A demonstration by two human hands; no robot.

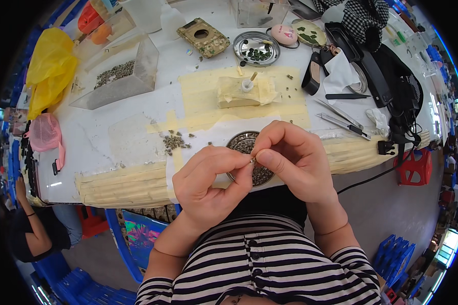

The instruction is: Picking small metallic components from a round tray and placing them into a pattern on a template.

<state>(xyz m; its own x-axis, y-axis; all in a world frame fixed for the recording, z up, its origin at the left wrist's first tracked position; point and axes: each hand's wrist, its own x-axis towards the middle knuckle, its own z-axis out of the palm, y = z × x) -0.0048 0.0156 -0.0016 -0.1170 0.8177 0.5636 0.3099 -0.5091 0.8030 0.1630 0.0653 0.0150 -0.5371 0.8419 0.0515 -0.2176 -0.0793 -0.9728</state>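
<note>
Over a round metal dish (242,142) filled with small metallic parts, my two hands meet fingertip to fingertip. My left hand (208,183) pinches thumb against forefinger, and my right hand (297,165) does the same. Between them sits a tiny metallic part (252,160), too small to name exactly. To the left of the dish lies a loose pile of similar small parts (174,142). Beyond my hands, a tape-covered block (247,94) carries a small white cup (247,85) with a thin stick standing in it.
A clear bin of small parts (147,61) stands at the left. Further back are a camouflage-patterned model hull (203,38) and a round tray of dark green pieces (257,48). Tweezers (341,113) and a craft knife (343,126) lie at the right. Another person (40,223) sits at far left.
</note>
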